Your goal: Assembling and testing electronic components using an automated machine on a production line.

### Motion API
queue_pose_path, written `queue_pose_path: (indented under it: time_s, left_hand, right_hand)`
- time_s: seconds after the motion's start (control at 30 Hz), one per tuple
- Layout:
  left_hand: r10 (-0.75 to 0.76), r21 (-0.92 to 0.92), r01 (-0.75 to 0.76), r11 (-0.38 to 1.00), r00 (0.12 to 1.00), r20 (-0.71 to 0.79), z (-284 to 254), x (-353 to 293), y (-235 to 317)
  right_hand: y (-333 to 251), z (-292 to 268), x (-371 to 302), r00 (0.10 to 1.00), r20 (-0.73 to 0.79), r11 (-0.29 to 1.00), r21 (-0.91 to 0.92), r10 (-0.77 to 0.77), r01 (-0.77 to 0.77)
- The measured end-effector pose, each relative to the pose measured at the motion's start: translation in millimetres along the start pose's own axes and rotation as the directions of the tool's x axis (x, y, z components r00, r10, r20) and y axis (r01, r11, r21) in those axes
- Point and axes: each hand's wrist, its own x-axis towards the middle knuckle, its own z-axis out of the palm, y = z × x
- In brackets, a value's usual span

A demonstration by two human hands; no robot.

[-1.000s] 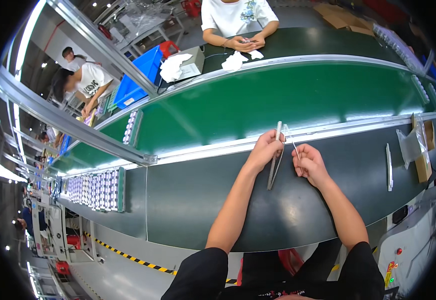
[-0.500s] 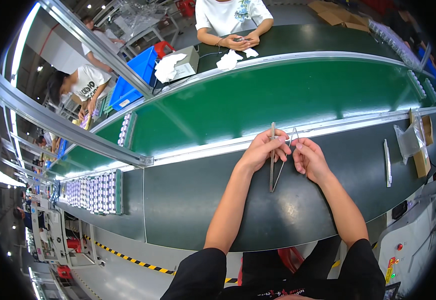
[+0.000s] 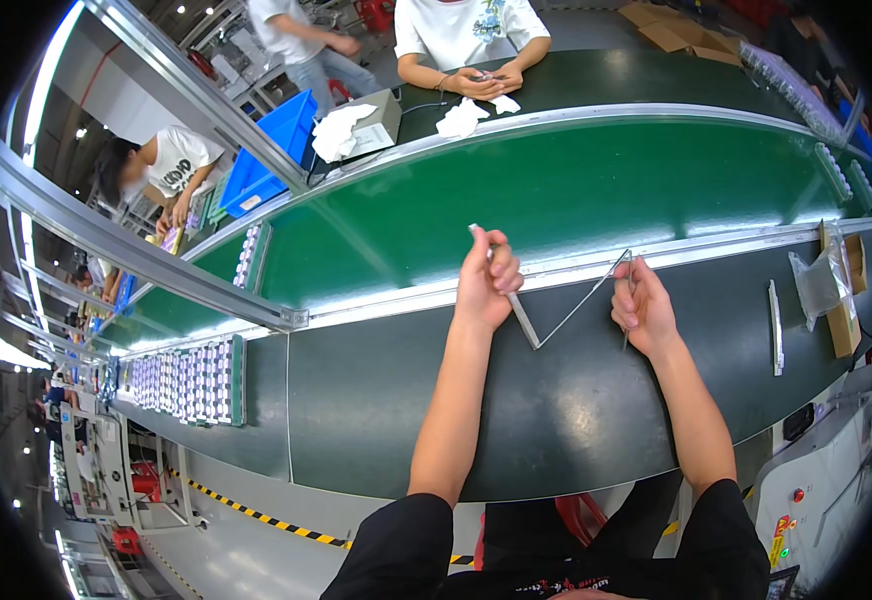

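A thin grey strip (image 3: 582, 301) with a metallic look hangs in a zigzag between my two hands, above the dark worktop (image 3: 386, 410). My left hand (image 3: 484, 285) is closed around its thicker end section. The tip of that section pokes out above the thumb, and its lower part slants down to a sharp bend. From the bend the strip rises to a second fold beside my right hand (image 3: 646, 305), whose fingers pinch the other end. A short length runs down below those fingers. What exactly the strip is, I cannot make out.
Beyond the metal rail runs a green conveyor belt (image 3: 516, 190). Rows of white-and-purple parts (image 3: 186, 383) stand at left. A pale narrow strip (image 3: 776, 328) and a cardboard box (image 3: 843, 325) with clear plastic lie at right. A co-worker (image 3: 471, 45) sits opposite.
My hands have moved apart, the left one leftward and up, the right one slightly right. The strip, folded close before, is spread into a wide zigzag. Another person has appeared at the back.
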Motion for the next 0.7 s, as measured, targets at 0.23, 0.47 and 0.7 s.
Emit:
queue_pose_path:
  time_s: [0.23,0.47,0.7]
  left_hand:
    - [0.146,-0.208,-0.159,0.965,0.986,-0.080,-12.5,-2.1,20.7]
    - [0.259,-0.314,-0.333,0.889,0.931,-0.256,-21.3,-6.1,28.2]
    - [0.326,-0.362,-0.435,0.824,0.888,-0.324,-23.3,-10.6,41.4]
  right_hand:
    - [-5.3,-2.5,1.5,0.994,-0.086,0.997,-0.050,-0.067,0.063]
    - [-11.3,-6.3,-0.5,0.997,-0.052,0.998,-0.026,-0.059,0.058]
    - [-15.9,-15.0,3.2,0.999,0.042,1.000,0.006,-0.009,0.008]
